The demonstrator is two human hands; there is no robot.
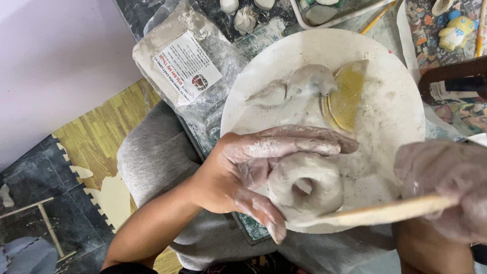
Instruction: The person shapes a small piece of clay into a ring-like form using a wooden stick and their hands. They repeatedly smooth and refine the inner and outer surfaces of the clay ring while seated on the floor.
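The left hand (pixel 243 172) has its grip clamped on a grey clay ring (pixel 306 186), held just above the near edge of a round white board (pixel 395 116), while the blurred right hand (pixel 446 185) is clamped on a wooden stick (pixel 380 213) whose tip touches the ring's lower rim. Farther back on the board lie clay lumps (pixel 299 86) beside a yellow sponge (pixel 347 96), and a plastic clay bag (pixel 185 66) rests beyond on the bench

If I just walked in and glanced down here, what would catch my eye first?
Most striking is the grey clay ring at the centre, cradled in the clay-smeared left hand over a round white board. From the right edge, the right hand brings a flat wooden stick to the ring's lower edge. Behind, on the board, lie clay lumps beside a yellow sponge.
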